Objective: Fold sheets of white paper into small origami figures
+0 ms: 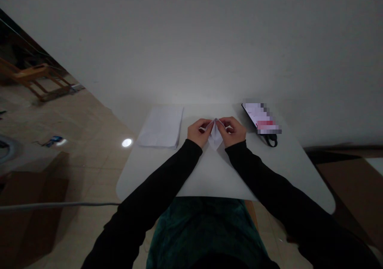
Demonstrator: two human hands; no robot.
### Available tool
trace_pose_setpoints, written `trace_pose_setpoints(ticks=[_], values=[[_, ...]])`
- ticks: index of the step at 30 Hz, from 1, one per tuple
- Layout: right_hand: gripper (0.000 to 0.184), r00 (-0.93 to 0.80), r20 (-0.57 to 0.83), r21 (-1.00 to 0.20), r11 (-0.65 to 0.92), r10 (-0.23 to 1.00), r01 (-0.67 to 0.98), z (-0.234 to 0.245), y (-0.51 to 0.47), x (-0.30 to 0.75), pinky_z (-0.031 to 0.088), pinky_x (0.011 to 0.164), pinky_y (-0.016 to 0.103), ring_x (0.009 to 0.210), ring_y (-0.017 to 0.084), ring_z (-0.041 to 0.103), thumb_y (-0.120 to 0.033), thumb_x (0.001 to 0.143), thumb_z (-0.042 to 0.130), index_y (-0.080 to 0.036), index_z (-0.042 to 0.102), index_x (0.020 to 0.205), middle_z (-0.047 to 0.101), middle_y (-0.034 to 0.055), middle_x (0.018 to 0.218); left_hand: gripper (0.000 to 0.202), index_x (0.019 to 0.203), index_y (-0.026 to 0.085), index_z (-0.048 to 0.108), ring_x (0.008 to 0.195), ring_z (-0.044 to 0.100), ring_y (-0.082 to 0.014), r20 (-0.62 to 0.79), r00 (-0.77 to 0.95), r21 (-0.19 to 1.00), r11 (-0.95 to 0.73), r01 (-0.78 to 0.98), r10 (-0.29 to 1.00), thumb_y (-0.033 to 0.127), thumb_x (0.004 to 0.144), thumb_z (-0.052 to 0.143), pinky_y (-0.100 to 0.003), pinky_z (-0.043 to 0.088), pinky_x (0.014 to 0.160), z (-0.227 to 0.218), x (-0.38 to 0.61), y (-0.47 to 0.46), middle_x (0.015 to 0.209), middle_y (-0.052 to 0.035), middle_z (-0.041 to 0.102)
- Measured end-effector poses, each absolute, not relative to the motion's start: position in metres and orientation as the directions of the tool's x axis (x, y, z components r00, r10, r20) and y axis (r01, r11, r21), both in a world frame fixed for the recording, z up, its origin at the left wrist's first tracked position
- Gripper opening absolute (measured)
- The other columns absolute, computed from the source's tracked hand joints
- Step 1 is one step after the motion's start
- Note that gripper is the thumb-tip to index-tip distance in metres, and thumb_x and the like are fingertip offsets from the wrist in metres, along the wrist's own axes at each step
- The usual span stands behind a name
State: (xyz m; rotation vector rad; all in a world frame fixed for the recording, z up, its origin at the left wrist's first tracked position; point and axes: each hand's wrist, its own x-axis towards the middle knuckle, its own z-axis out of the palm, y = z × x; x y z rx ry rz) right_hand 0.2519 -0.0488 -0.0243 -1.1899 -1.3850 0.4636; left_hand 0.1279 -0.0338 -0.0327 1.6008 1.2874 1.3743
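Observation:
Between my two hands is a small piece of folded white paper [216, 138], with a pointed lower end hanging toward me. My left hand [199, 132] pinches its left side between thumb and fingers. On the other side, my right hand [231, 130] pinches the paper in the same way, and the fingertips of both hands nearly meet at the top fold. The paper is held over the middle of the white table [209, 181]. Parts of the folds are hidden behind my fingers.
A stack of white paper sheets [161, 126] lies left of my hands. To the right stands a phone [257, 115] with a lit, blurred screen and a black strap [271, 140]. A wall rises behind the table. Cardboard boxes [353, 181] and a wooden chair [32, 73] are farther off.

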Motion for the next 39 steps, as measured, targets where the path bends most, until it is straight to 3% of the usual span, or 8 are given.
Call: trace_pose_setpoints(ticks=[8, 13, 16, 22, 29, 33, 39], values=[[0.015, 0.229, 0.479, -0.847, 0.378, 0.847, 0.375, -0.028, -0.050, 0.249, 0.041, 0.045, 0.022, 0.054, 0.011, 0.053, -0.033, 0.070, 0.062, -0.018, 0.062, 0.069, 0.057, -0.0021, 0.060, 0.019, 0.086, 0.016, 0.065, 0.076, 0.060, -0.0144, 0.359, -0.025, 0.895, -0.336, 0.293, 0.933, 0.032, 0.080, 0.056, -0.020, 0.042, 0.054, -0.029, 0.129, -0.042, 0.083, -0.0040, 0.067], [0.019, 0.151, 0.575, -0.755, 0.450, 0.804, 0.478, -0.034, -0.051, 0.251, 0.040, 0.045, 0.022, 0.052, 0.010, 0.052, -0.033, 0.077, 0.057, -0.018, 0.063, 0.066, 0.057, -0.0010, 0.060, 0.019, 0.083, 0.014, 0.064, 0.072, 0.059, -0.0136, 0.352, 0.035, 0.894, -0.347, 0.285, 0.936, 0.031, 0.079, 0.055, -0.023, 0.047, 0.063, -0.030, 0.126, -0.039, 0.078, -0.0030, 0.066], [0.019, 0.089, 0.620, -0.694, 0.491, 0.780, 0.527, -0.037, -0.051, 0.252, 0.040, 0.047, 0.022, 0.055, 0.010, 0.053, -0.030, 0.078, 0.055, -0.017, 0.065, 0.070, 0.058, 0.0004, 0.062, 0.020, 0.083, 0.014, 0.063, 0.070, 0.059, -0.0134, 0.334, 0.058, 0.896, -0.336, 0.290, 0.941, 0.032, 0.079, 0.056, -0.024, 0.047, 0.064, -0.034, 0.125, -0.036, 0.075, -0.0027, 0.065], [0.020, 0.084, 0.579, -0.692, 0.434, 0.811, 0.577, -0.042, -0.048, 0.253, 0.044, 0.054, 0.024, 0.059, 0.012, 0.056, -0.028, 0.080, 0.051, -0.017, 0.067, 0.079, 0.063, 0.0023, 0.069, 0.022, 0.086, 0.015, 0.060, 0.068, 0.059, -0.0135, 0.312, 0.030, 0.899, -0.306, 0.313, 0.949, 0.034, 0.077, 0.057, -0.025, 0.048, 0.063, -0.043, 0.124, -0.031, 0.074, -0.0024, 0.063], [0.023, 0.095, 0.581, -0.690, 0.427, 0.808, 0.585, -0.039, -0.047, 0.256, 0.045, 0.059, 0.025, 0.068, 0.014, 0.061, -0.031, 0.083, 0.050, -0.018, 0.069, 0.082, 0.068, 0.0037, 0.077, 0.027, 0.094, 0.014, 0.053, 0.070, 0.057, -0.0130, 0.266, 0.216, 0.934, -0.306, 0.185, 0.940, 0.011, 0.067, 0.058, -0.021, 0.047, 0.055, -0.039, 0.129, -0.036, 0.084, -0.0036, 0.060], [0.024, 0.105, 0.582, -0.710, 0.441, 0.806, 0.550, -0.038, -0.046, 0.253, 0.045, 0.057, 0.024, 0.064, 0.014, 0.059, -0.032, 0.083, 0.050, -0.018, 0.068, 0.082, 0.067, 0.0036, 0.074, 0.011, 0.084, 0.015, 0.056, 0.070, 0.056, -0.0140, 0.249, 0.159, 0.929, -0.282, 0.241, 0.955, 0.013, 0.077, 0.048, -0.024, 0.047, 0.060, -0.037, 0.130, -0.035, 0.075, -0.0024, 0.059], [0.022, 0.108, 0.518, -0.739, 0.379, 0.849, 0.557, -0.038, -0.048, 0.246, 0.039, 0.050, 0.022, 0.051, 0.010, 0.047, -0.033, 0.076, 0.055, -0.016, 0.061, 0.088, 0.058, -0.0002, 0.067, 0.017, 0.075, 0.016, 0.055, 0.067, 0.052, -0.0137, 0.282, 0.006, 0.921, -0.273, 0.278, 0.959, 0.026, 0.086, 0.045, -0.026, 0.042, 0.067, -0.035, 0.125, -0.031, 0.068, -0.0005, 0.054]])
